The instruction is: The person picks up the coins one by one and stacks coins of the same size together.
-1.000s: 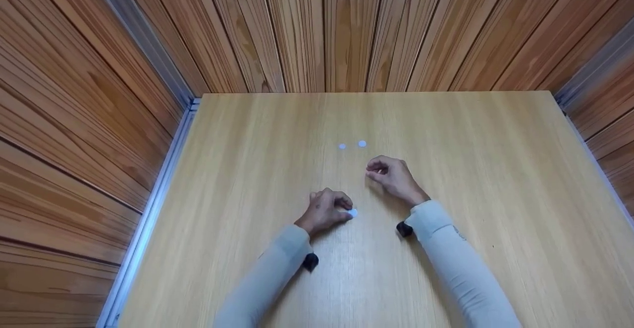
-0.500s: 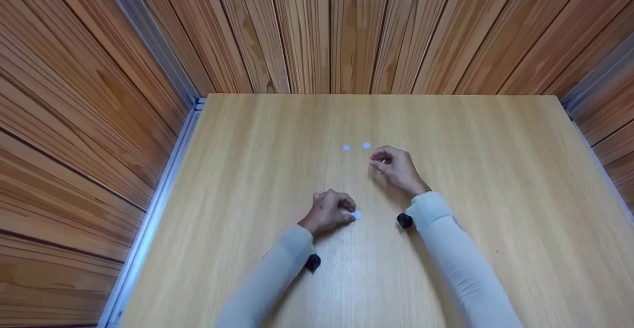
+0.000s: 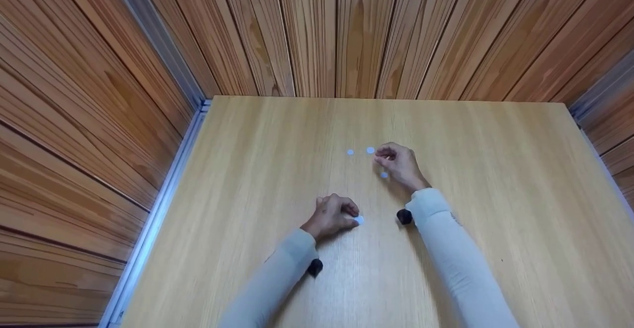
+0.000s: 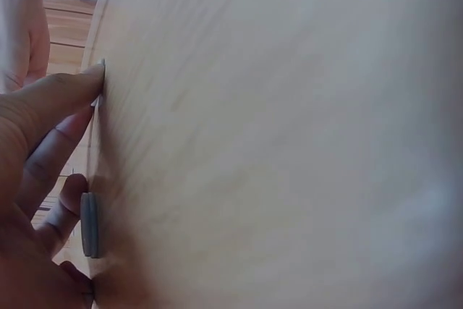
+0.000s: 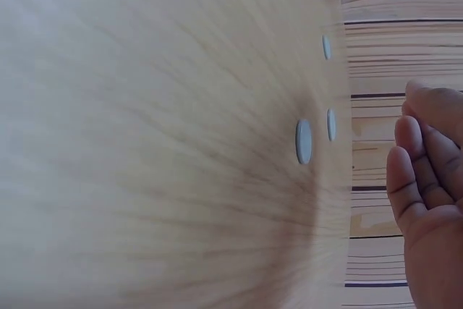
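In the head view my left hand [image 3: 333,215] pinches a small white disc [image 3: 360,220] at the table surface between thumb and index finger. The left wrist view shows only slivers of that disc past the thumb tip. Under the other fingers there, two thin grey-white discs [image 4: 90,226] lie stacked. My right hand [image 3: 400,163] hovers over the table, fingers loosely bent, with nothing seen in it. Just below its thumb lies a white disc [image 3: 384,175]; the right wrist view shows this disc [image 5: 304,141] apart from the fingers.
Two more white discs, a smaller one [image 3: 350,152] and a larger one [image 3: 370,150], lie farther back on the wooden table [image 3: 267,169]. Plank walls [image 3: 356,35] stand behind and at both sides. A metal rail [image 3: 163,204] runs along the left edge.
My right hand has moved away from my body, and a white disc now shows on the table beneath it. The left hand stays with its disc. The whole head view has shifted slightly.
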### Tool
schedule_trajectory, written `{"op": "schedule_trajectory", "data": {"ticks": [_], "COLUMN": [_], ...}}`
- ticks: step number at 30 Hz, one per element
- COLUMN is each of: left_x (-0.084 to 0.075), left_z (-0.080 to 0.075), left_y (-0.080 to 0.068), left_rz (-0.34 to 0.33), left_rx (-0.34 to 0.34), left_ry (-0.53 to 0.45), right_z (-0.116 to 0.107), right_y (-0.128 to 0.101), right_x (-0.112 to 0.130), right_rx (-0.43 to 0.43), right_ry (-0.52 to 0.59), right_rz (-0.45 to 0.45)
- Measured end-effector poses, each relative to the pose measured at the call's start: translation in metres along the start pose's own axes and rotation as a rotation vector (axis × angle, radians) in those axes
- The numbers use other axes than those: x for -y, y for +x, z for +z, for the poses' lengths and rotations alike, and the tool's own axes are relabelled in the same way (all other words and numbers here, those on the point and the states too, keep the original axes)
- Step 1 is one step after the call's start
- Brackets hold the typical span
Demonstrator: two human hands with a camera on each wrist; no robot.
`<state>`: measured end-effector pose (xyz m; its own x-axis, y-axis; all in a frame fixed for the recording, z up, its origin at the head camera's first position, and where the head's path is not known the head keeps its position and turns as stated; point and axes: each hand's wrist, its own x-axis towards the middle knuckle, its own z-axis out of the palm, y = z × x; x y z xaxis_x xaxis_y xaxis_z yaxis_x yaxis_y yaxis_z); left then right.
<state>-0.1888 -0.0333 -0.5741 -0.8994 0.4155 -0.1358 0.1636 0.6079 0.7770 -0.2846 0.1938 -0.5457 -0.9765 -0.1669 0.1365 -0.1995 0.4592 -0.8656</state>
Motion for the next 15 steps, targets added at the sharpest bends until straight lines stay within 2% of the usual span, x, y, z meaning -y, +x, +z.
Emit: {"op": "schedule_trajectory", "data": {"ticks": [6,15], "left_x": [0.003,0.000], "left_z": [-0.001,0.000], "left_y": [-0.003,0.000], "left_rz": [0.026,0.011], "left_rx": [-0.005,-0.001], "left_ry": [0.012,0.004], "right_z": [0.006,0.003], "right_y": [0.007,0.017], "right_x": [-0.006,-0.010], "right_rx": [-0.020,-0.032], "right_ry": [0.002,0.003], "right_rz": [0.024,0.071]}}
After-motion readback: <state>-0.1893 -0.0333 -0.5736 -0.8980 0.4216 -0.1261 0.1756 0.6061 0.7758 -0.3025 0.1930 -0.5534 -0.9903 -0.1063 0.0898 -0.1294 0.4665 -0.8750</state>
